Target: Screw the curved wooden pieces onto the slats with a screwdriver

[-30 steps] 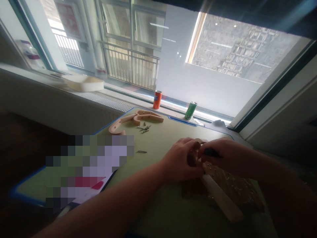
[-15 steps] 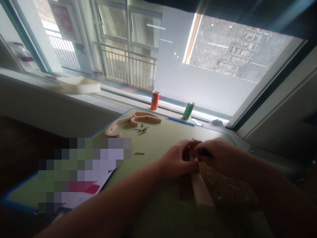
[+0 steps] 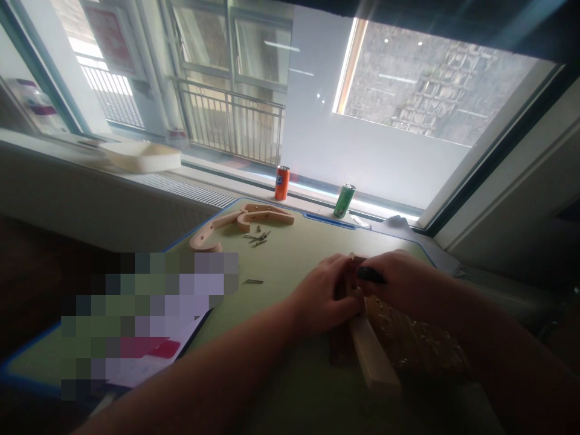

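My left hand is closed around the far part of a pale wooden bar, whose near end sticks out towards me. Close beside it, my right hand grips a screwdriver by its black handle; the shaft and tip are hidden between the hands. Under the bar and to its right lies a brown, shiny, plastic-wrapped block. Several loose screws lie in a small group farther off, and a single screw rests left of my left hand.
Curved wooden pieces with holes lie at the back left of the green tabletop. An orange can and a green can stand on the windowsill, with a cream tray farther left. A pixelated area covers the left side.
The near end of the wooden bar has swung slightly to the right and towards me. Both hands keep their grip at nearly the same spot.
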